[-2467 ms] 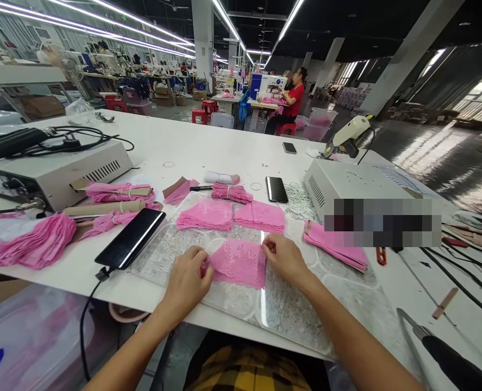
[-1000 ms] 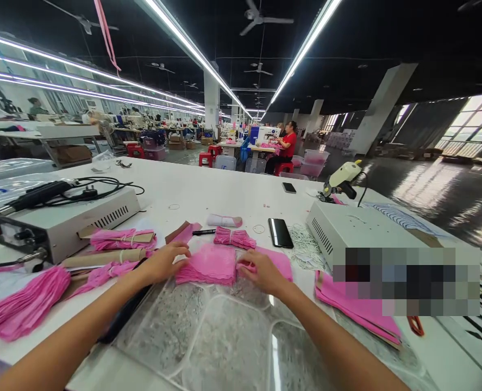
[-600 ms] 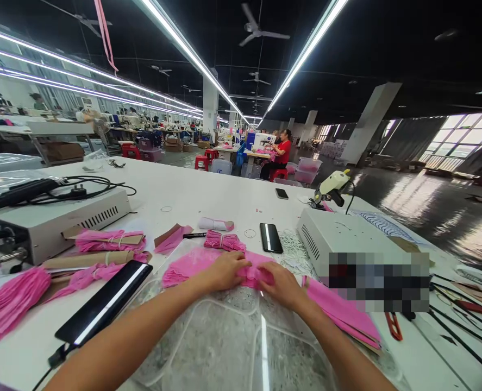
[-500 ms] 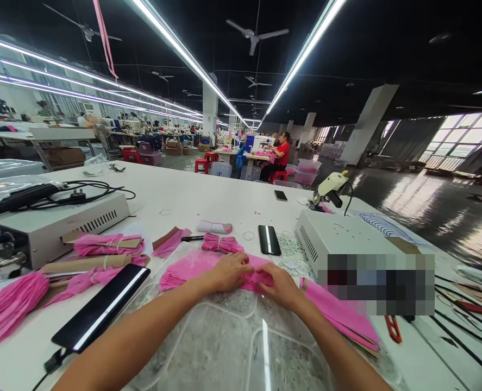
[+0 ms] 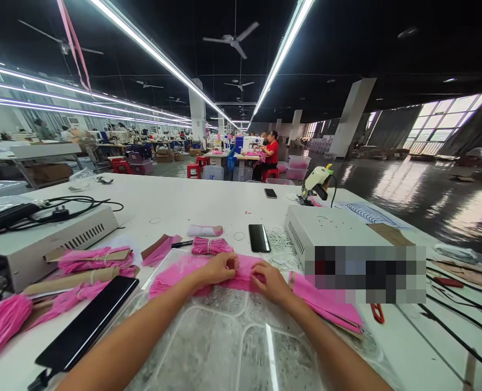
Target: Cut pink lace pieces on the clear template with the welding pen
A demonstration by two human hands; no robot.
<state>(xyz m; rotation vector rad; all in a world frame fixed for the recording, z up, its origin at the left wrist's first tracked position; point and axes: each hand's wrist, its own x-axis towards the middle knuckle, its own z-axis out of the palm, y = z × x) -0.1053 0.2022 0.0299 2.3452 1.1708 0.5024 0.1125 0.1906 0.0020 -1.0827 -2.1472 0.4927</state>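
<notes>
A thin pink fabric piece (image 5: 246, 267) lies over the far edge of a clear plastic lid (image 5: 208, 342), spread out to both sides of my hands. My left hand (image 5: 219, 269) has its fingers curled, thumb and forefinger pinched on the fabric's middle. Just to the right, my right hand (image 5: 270, 279) bends its fingers onto the same fabric near its right end. A rubber-banded pink bundle (image 5: 212, 246) sits right behind the fabric. Beside my right forearm lies a stack of pink fabric with card (image 5: 326, 301).
Grey-white machine boxes stand at left (image 5: 57, 233) and right (image 5: 330, 231). A black power bank-like slab (image 5: 88, 320) with a cable lies left; a phone (image 5: 259, 238) and loose rubber bands (image 5: 281, 247) lie ahead. A person in red (image 5: 271, 155) sits at a distant sewing machine.
My hands have drawn slightly apart, and the fabric between them lies flatter and more stretched out. The whole view has shifted a little, so things appear further left.
</notes>
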